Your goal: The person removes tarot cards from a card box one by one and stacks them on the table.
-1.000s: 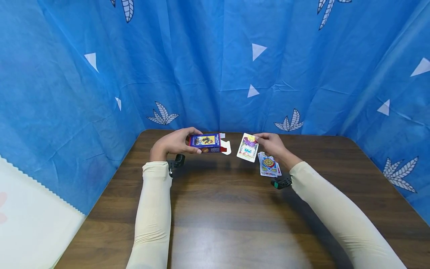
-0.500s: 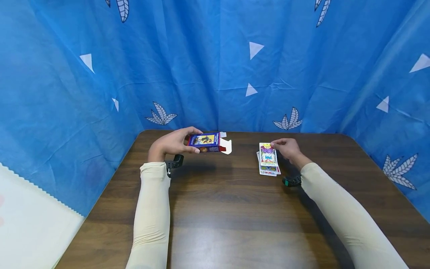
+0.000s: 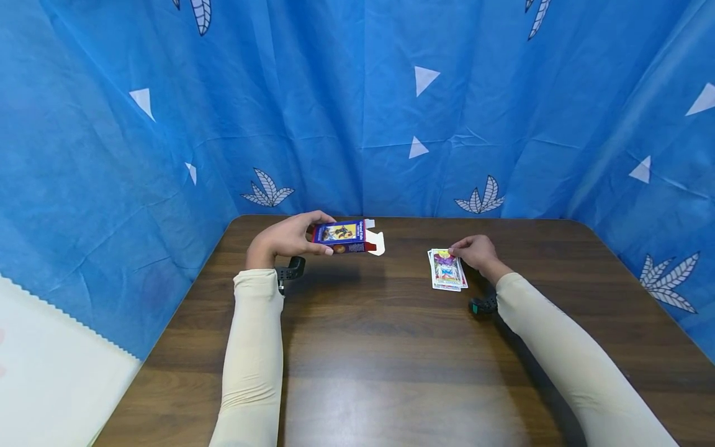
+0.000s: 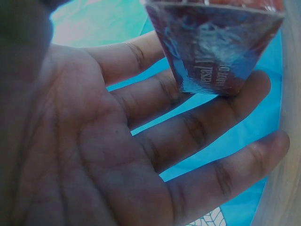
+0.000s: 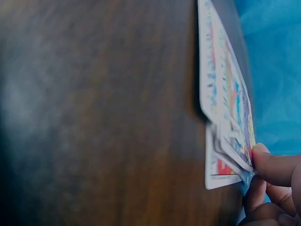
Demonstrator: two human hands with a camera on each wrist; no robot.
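My left hand [image 3: 290, 236] holds a blue and red tarot card box [image 3: 339, 234] above the table, thumb at the near side and fingers behind. Its white end flap [image 3: 377, 242] hangs open toward the right. In the left wrist view the box [image 4: 216, 52] lies against the fingers of the palm-up hand [image 4: 117, 127]. Over a small card pile [image 3: 463, 282], my right hand [image 3: 475, 251] pinches the upper right corner of a colourful tarot card [image 3: 445, 268]. The right wrist view has thumb and finger at the edge of the card [image 5: 240, 127], with other cards just beneath.
A dark brown wooden table [image 3: 357, 347] spreads beneath both hands. Blue curtain [image 3: 335, 112] with white leaf and triangle prints hangs along the back and sides. A white cloth [image 3: 50, 372] lies at the left.
My right hand has carried the card from beside the box rightward and down onto the pile, covering the wheel-patterned card. The left hand and box have hardly moved.
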